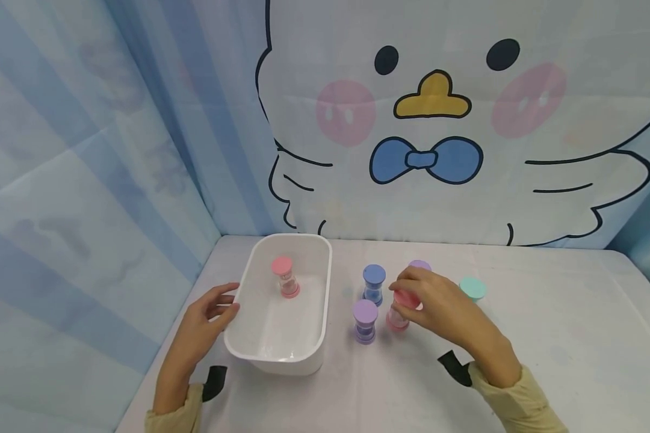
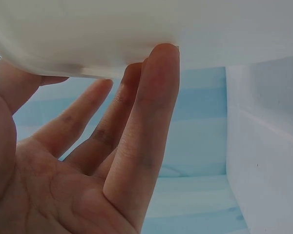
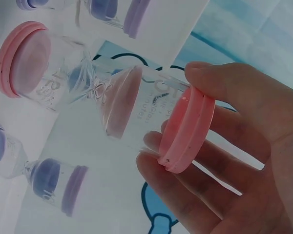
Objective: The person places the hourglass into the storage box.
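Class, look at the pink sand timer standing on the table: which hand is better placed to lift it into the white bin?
The right hand: it already grips the pink sand timer's top cap. The left hand only rests against the white bin's wall.

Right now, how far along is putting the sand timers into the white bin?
One pink sand timer already stands inside the white bin. The right hand has its grip on the cap of a second pink sand timer, still on the table, while the left hand touches the bin's side. Left outside: a blue-capped timer, a purple-capped timer, a teal one, and another purple one behind the hand.
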Demonstrator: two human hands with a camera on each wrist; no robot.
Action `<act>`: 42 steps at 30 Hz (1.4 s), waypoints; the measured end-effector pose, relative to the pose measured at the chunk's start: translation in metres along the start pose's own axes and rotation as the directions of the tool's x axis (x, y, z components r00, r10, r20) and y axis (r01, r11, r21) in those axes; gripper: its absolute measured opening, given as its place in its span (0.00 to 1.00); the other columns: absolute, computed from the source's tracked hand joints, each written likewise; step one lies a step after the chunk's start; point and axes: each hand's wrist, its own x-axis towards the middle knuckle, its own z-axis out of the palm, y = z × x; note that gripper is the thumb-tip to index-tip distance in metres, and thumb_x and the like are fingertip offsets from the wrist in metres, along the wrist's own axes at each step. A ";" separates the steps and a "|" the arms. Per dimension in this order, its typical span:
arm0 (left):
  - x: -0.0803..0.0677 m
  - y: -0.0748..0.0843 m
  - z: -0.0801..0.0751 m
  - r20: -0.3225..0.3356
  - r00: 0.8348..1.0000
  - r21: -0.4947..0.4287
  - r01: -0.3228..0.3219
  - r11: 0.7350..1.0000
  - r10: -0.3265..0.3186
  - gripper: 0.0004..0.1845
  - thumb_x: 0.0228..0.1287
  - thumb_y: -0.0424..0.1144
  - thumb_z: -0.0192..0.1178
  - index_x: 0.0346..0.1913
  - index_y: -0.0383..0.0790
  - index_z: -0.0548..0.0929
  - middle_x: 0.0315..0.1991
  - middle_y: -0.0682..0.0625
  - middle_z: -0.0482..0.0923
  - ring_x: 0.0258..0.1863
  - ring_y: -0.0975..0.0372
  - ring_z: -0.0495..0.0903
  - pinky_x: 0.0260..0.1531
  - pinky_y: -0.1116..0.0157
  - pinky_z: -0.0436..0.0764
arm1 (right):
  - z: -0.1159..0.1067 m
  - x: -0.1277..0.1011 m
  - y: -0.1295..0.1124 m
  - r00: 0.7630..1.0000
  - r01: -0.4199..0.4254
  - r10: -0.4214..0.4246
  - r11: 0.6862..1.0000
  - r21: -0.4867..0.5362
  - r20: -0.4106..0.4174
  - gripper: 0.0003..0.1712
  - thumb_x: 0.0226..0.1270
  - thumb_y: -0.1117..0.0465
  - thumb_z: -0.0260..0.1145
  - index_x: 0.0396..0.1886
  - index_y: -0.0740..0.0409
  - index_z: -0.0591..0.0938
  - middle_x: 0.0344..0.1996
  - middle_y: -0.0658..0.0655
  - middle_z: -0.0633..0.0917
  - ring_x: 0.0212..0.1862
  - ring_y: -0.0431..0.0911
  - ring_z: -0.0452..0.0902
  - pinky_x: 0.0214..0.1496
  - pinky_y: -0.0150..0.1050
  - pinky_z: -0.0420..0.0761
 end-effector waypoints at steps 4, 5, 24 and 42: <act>0.000 0.000 0.000 0.002 1.000 0.000 -0.012 1.000 0.012 0.27 0.72 0.46 0.59 0.70 0.44 0.70 0.61 0.37 0.76 0.58 0.46 0.78 0.52 0.54 0.83 | -0.006 0.001 -0.001 0.999 0.025 -0.025 1.000 -0.007 -0.026 0.13 0.56 0.60 0.77 0.41 0.56 0.88 0.38 0.50 0.83 0.38 0.42 0.79 0.41 0.38 0.85; 0.000 0.000 0.000 0.002 1.000 -0.001 -0.014 1.000 0.014 0.27 0.72 0.46 0.59 0.70 0.44 0.70 0.61 0.37 0.76 0.58 0.46 0.78 0.52 0.54 0.83 | -0.007 0.002 -0.001 0.999 0.026 -0.026 1.000 -0.005 -0.029 0.13 0.56 0.60 0.77 0.41 0.56 0.88 0.37 0.50 0.83 0.38 0.41 0.79 0.40 0.38 0.85; -0.001 0.000 0.000 -0.001 1.000 0.000 -0.011 1.000 0.011 0.27 0.72 0.45 0.59 0.70 0.44 0.70 0.61 0.37 0.76 0.58 0.46 0.78 0.52 0.53 0.83 | -0.030 0.012 -0.010 0.989 0.096 -0.099 0.995 -0.028 -0.108 0.10 0.57 0.62 0.75 0.40 0.56 0.88 0.36 0.48 0.83 0.37 0.39 0.79 0.39 0.36 0.83; 0.000 -0.001 0.000 -0.003 1.000 -0.001 -0.027 1.000 0.027 0.26 0.72 0.44 0.59 0.70 0.43 0.71 0.60 0.38 0.77 0.57 0.46 0.79 0.51 0.54 0.83 | -0.046 0.028 -0.026 0.989 0.094 -0.096 0.995 -0.026 -0.114 0.17 0.53 0.61 0.79 0.43 0.58 0.87 0.40 0.52 0.84 0.39 0.44 0.80 0.41 0.39 0.86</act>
